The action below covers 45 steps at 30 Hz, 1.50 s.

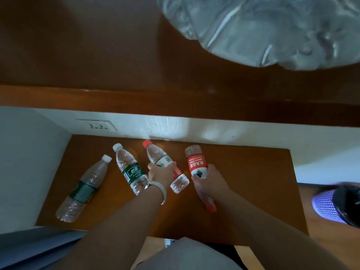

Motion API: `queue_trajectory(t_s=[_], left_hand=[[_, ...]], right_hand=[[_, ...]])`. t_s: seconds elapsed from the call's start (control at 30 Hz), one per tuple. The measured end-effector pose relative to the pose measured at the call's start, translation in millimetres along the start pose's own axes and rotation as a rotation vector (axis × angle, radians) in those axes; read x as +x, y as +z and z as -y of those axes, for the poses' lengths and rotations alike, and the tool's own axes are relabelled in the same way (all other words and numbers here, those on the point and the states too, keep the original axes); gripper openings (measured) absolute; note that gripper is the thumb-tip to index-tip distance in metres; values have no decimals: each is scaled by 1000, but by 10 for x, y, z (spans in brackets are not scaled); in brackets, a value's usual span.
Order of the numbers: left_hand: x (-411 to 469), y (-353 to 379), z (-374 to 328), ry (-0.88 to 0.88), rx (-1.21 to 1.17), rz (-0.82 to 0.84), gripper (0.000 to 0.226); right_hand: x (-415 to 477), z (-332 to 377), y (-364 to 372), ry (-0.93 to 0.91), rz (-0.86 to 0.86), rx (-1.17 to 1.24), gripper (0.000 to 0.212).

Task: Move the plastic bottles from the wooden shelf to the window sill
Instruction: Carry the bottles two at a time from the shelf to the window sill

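Grey garment (187, 256): nearest the lens, at my lap, below both of my forearms.
Wristband (163, 189): white, on my left wrist.
Right hand (210, 180): my fingers curl over the waist of the red-label bottle (195, 164). Its red cap points toward me and its base points away.
Left hand (160, 173): my fingers and thumb wrap round the middle of the red-cap bottle (155, 155), cap pointing away.
Wooden shelf (253, 191): under both gripped bottles. I cannot tell whether either is lifted clear of it.
Green-label bottles: one (132, 170) lies just beside my left wrist, the other (83, 188) further left. Both lie flat and untouched, white caps pointing away.
Handling: the clear walls show little or no water, so I judge the bottles light, thin, easily dented and apt to roll. The labelled waist is the place to grip, firmly but without crushing.
Wall socket (97, 125): on the white wall behind the shelf.
Upper board (116, 65): dark wood above the shelf, carrying a crumpled plastic bag (263, 26).
Window sill: not in view.
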<state>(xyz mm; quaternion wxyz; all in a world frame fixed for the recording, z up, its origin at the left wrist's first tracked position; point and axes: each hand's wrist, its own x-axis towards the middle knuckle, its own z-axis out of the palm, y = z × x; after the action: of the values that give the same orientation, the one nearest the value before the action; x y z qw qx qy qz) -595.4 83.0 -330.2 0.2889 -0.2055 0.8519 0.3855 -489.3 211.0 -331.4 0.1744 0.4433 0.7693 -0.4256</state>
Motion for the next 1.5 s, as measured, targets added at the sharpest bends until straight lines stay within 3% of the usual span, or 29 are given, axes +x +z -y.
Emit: queue_trajectory(t_s=[0.23,0.67,1.03,1.23,1.5], left_hand=[[-115,-50,118,88,-66,40,61],[-452,-420,263,440,-255,128,64],[-767,-945,301,643,-343,112,65],[-908,-1212,352,767,-277,99,61],[-1084,-1513,229,812,-292,60,63]], right_hand=[[-111,-77,-117,-27,10,-21,66],[-592,21,-302,-71,-78,51,65],[-1157,283,-218,-275,-77,229,55],[-1381,418,-219,-390,-83,308,51],[-1506,637,-394,-533,-46,334,31]])
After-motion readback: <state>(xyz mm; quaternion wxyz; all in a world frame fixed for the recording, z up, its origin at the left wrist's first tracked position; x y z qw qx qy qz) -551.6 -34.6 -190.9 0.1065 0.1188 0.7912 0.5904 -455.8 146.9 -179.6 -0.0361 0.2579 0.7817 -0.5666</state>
